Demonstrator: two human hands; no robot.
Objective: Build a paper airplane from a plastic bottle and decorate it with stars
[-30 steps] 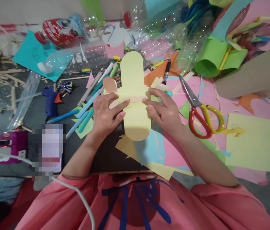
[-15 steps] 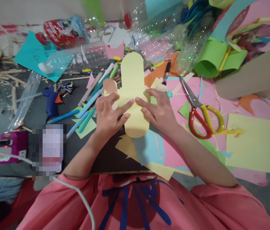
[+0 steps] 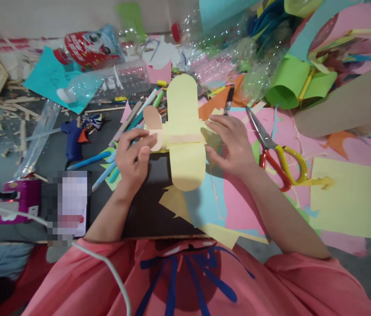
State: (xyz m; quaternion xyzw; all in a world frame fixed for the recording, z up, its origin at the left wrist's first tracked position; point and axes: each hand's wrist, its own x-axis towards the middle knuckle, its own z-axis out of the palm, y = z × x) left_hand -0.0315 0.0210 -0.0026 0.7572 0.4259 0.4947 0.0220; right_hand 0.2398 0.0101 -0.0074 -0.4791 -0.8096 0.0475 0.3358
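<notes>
While the yellow paper cutout lies between both hands, long axis pointing away from the person, the left hand, half-curled, touches its left tab, grip unclear; the right hand, loosely open, is at its right end.

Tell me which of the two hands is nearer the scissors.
Right. The right hand is just left of the scissors; the left hand is farther off, across the pale yellow cutout.
</notes>
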